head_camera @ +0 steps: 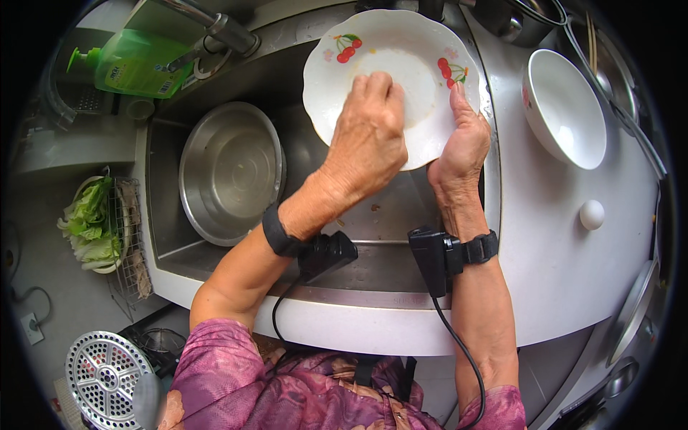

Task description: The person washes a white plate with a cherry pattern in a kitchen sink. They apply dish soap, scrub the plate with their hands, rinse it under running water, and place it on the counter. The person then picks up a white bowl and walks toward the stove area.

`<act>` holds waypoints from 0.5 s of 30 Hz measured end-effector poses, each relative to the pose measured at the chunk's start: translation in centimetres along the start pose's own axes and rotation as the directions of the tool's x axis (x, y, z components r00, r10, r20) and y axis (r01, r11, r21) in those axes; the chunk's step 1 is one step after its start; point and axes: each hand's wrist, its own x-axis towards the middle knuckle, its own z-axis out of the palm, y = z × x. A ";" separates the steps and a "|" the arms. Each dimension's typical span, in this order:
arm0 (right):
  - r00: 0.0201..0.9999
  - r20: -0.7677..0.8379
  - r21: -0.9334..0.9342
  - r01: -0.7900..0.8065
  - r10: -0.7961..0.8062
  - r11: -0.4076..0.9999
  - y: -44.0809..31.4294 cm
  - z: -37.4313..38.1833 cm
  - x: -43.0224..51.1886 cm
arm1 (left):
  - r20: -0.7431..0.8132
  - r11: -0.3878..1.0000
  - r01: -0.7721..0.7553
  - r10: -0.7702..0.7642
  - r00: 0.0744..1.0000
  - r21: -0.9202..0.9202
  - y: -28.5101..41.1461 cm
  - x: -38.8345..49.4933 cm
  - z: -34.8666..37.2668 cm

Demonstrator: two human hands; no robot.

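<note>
A white plate with a scalloped rim and printed red cherries is held tilted over the right part of a steel sink. My right hand grips its right edge, thumb on the upper face. Against the plate's inner face rests my left hand, fingers bent and close together; whether something is under them is hidden. Faint yellowish marks show around the plate's centre. To the left in the sink stands a steel basin, with what looks like a little water in it.
A white bowl and an egg are on the right counter. Behind the sink are a faucet and a green pump bottle. Leafy greens hang by a wire rack at left. Cables run from both wrist straps.
</note>
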 end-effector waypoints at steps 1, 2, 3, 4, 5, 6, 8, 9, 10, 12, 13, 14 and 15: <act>1.000 0.000 0.003 -0.001 0.001 1.000 -0.1 0.1 0.0 | 0.002 1.000 0.000 0.000 1.000 -0.009 0.3 -0.2 0.1; 1.000 -0.001 0.005 -0.003 0.003 1.000 -0.2 0.1 -0.1 | 0.014 1.000 0.001 -0.001 1.000 -0.010 0.2 -0.1 -0.1; 1.000 0.004 0.008 -0.006 0.006 1.000 -0.2 0.3 -0.3 | 0.012 1.000 0.002 -0.002 1.000 0.014 -0.2 0.2 -0.2; 1.000 0.012 -0.002 0.002 -0.002 1.000 -0.3 0.4 -0.4 | 0.010 0.999 0.002 -0.002 1.000 0.037 -1.0 0.7 -0.3; 1.000 0.021 -0.012 0.011 -0.011 1.000 -0.3 0.5 -0.6 | 0.009 0.998 0.003 -0.003 1.000 0.061 -1.4 0.9 -0.3; 0.999 0.026 -0.025 0.022 -0.021 0.999 -0.3 0.5 -0.6 | 0.002 0.999 0.005 -0.005 1.000 0.048 -1.3 0.8 -0.3; 1.000 0.025 -0.017 0.005 -0.005 1.000 -0.3 0.4 -0.4 | 0.003 1.000 0.008 -0.008 1.000 -0.004 -0.2 -0.1 -0.1; 1.000 0.024 -0.014 -0.002 0.002 1.000 -0.3 0.3 -0.5 | 0.003 0.999 0.008 -0.008 1.000 -0.032 0.2 -0.4 -0.1; 1.000 0.017 -0.019 0.012 -0.012 1.000 -0.2 0.1 -0.3 | 0.009 0.999 0.010 -0.009 1.000 -0.032 0.3 -0.4 -0.2; 0.999 0.008 -0.027 0.036 -0.036 0.999 0.2 0.2 0.0 | 0.009 1.000 0.015 -0.015 1.000 0.009 -0.7 0.5 -0.3; 0.999 0.009 -0.013 0.031 -0.031 0.999 0.2 0.2 -0.1 | 0.008 0.999 0.020 -0.020 1.000 0.031 -1.1 0.8 -0.4; 1.000 0.009 0.000 0.026 -0.026 1.000 0.1 0.3 -0.3 | -0.002 0.999 0.022 -0.022 1.000 0.036 -1.1 0.7 -0.4; 1.000 0.005 0.012 0.022 -0.022 1.000 0.1 0.3 -0.4 | 0.002 1.000 0.018 -0.018 1.000 0.015 -0.8 0.4 -0.4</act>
